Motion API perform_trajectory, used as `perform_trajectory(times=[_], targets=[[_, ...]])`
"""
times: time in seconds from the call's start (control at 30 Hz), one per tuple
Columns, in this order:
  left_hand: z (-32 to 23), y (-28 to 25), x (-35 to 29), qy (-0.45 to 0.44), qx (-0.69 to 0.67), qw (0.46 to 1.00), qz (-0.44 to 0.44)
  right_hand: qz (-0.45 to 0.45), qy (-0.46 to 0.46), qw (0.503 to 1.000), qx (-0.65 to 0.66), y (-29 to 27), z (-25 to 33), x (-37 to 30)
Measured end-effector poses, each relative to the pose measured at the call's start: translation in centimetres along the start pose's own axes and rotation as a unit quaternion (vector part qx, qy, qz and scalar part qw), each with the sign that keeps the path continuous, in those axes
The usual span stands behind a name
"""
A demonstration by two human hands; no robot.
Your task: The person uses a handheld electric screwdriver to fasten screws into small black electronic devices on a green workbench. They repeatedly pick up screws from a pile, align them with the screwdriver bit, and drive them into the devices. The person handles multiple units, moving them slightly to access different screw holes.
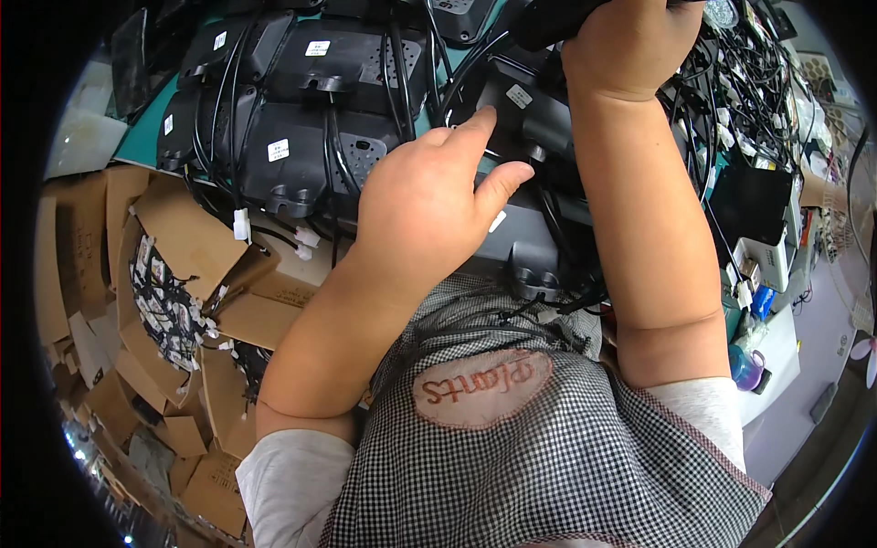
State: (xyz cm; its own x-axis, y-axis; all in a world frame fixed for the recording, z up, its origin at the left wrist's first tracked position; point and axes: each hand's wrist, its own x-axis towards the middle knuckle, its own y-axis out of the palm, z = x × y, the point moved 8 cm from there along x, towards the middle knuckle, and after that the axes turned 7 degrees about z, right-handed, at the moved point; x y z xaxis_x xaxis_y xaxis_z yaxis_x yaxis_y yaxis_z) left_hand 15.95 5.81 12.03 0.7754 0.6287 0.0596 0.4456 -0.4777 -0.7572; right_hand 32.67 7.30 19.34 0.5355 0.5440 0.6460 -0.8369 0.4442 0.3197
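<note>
My left hand point(425, 201) reaches over a black plastic housing point(498, 100) with a small white label. Its index finger and thumb are stretched out and apart, and the fingertip lies over the housing's face; whether it presses on it I cannot tell. Up at the top edge is my right hand point(635, 46), its fingers cut off or hidden. A dark object point(553, 20) shows beside it, and whether the hand grips it is not visible. Nearer to me lies another black housing point(534, 265), with black cables point(555, 219) running between the two.
Rows of similar black housings point(301, 137) with cables and white connectors point(241, 225) cover the green table at left. Open cardboard boxes point(192, 228) stand below, one holding small cabled parts point(164, 297). A tangle of black cables point(722, 100) lies at the right, near a white box point(766, 263).
</note>
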Motion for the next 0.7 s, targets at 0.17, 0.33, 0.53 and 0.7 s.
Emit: perform_trajectory(times=[0.17, 0.33, 0.53, 0.7], targets=[[-0.1, 0.4, 0.0, 0.013, 0.002, 1.000, 0.001, -0.006, 0.020, 1.000, -0.021, 0.4, 0.3, -0.5], [-0.5, 0.9, 0.0, 0.028, 0.032, 0.999, 0.001, 0.011, 0.027, 0.999, -0.030, 0.4, -0.7, -0.6], [-0.7, 1.0, 0.0, 0.021, 0.026, 0.999, 0.017, 0.102, 0.063, 0.992, -0.041, 2.3, -1.1, -0.5], [-0.7, 1.0, 0.1, 0.014, 0.034, 0.999, 0.013, 0.046, 0.079, 0.992, -0.087, 2.0, -0.9, -0.4]])
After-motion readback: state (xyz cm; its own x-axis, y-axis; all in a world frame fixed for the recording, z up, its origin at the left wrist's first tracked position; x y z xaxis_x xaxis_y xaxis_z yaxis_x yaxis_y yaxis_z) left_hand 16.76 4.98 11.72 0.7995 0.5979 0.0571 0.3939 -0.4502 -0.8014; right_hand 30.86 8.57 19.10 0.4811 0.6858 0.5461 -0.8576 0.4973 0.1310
